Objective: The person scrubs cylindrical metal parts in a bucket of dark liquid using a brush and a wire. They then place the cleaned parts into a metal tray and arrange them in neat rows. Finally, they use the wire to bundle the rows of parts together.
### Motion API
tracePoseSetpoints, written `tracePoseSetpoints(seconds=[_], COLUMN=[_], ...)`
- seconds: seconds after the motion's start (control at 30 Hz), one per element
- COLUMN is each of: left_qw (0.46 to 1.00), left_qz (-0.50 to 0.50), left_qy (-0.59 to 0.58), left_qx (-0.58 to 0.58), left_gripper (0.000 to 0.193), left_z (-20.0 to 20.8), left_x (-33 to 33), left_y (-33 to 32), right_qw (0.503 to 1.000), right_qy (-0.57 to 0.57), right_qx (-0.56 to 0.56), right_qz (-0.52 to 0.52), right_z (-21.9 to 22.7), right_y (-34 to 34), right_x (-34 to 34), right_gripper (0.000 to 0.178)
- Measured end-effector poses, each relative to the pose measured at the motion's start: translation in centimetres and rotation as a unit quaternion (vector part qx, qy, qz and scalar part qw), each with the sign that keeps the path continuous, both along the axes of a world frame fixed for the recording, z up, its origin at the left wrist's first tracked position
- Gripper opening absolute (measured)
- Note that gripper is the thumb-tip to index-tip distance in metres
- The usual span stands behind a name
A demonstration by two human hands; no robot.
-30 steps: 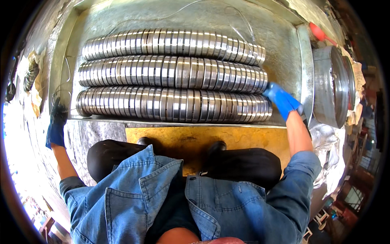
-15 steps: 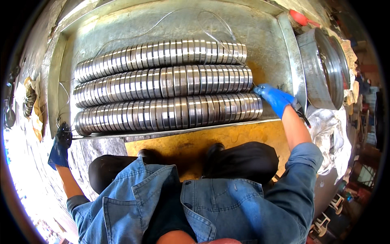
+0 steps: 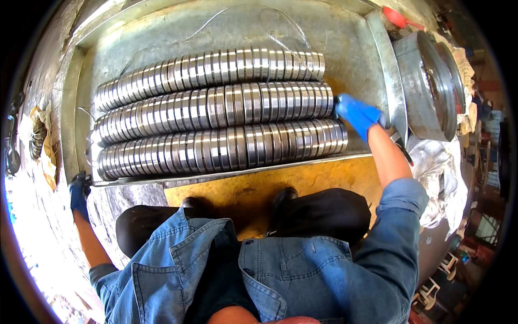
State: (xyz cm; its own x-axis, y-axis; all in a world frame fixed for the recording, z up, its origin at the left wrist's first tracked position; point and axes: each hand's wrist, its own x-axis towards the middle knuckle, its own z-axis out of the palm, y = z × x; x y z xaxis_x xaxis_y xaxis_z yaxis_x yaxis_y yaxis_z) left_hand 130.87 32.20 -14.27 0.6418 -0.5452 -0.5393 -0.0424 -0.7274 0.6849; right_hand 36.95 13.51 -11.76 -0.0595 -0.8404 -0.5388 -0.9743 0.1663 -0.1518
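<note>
Three long rows of shiny steel rings (image 3: 232,105) lie on their sides, packed face to face, in a shallow metal tray (image 3: 350,32). My right hand (image 3: 357,115), in a blue glove, is at the right end of the middle row. Its fingers are drawn together against the last ring; whatever they hold is hidden. At the tray's near left corner is my left hand (image 3: 81,190) in a dark blue glove, fingers curled in. Thin wire runs down beside that corner, but what the fingers grip is too small to tell. A thin wire rope (image 3: 205,26) loops behind the far row.
Right of the tray stands a large round metal drum-like part (image 3: 423,86), with crumpled pale plastic sheet (image 3: 437,178) nearer me. A red tool (image 3: 396,17) lies beyond the far right corner. Yellow flooring (image 3: 237,194) shows between my knees and the tray.
My right hand has moved slightly away from me along the end of the rows. My left hand has shifted slightly toward me at the corner. The rings keep their arrangement.
</note>
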Motion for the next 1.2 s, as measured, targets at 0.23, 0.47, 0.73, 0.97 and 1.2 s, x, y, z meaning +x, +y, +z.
tracePoseSetpoints(seconds=[0.23, 0.47, 0.73, 0.97, 1.2], left_qw=[0.971, 0.947, 0.957, 0.986, 0.950], left_qz=[-0.048, -0.047, -0.021, -0.150, -0.251], left_qy=[-0.076, -0.268, -0.268, -0.066, -0.160], left_qx=[-0.221, -0.172, -0.113, -0.043, -0.099], left_gripper=[0.024, 0.052, 0.057, 0.054, 0.045], left_z=[-1.0, 6.0, 2.2, 4.1, 1.2], left_x=[8.8, -13.7, -8.8, -11.0, -10.3], left_y=[7.5, -3.0, -1.9, -6.4, -7.8], right_qw=[0.985, 0.994, 0.988, 0.992, 0.996], right_qy=[-0.148, -0.086, -0.093, -0.073, -0.084], right_qx=[0.000, -0.007, 0.058, -0.087, -0.037], right_qz=[0.093, 0.065, 0.110, 0.048, 0.002], right_z=[-3.6, -8.7, -12.9, -16.4, -5.9], right_y=[-1.6, -1.6, -1.8, -1.5, -4.7], right_x=[0.1, -6.7, -13.6, -14.7, -9.0], right_gripper=[0.049, 0.055, 0.044, 0.046, 0.044])
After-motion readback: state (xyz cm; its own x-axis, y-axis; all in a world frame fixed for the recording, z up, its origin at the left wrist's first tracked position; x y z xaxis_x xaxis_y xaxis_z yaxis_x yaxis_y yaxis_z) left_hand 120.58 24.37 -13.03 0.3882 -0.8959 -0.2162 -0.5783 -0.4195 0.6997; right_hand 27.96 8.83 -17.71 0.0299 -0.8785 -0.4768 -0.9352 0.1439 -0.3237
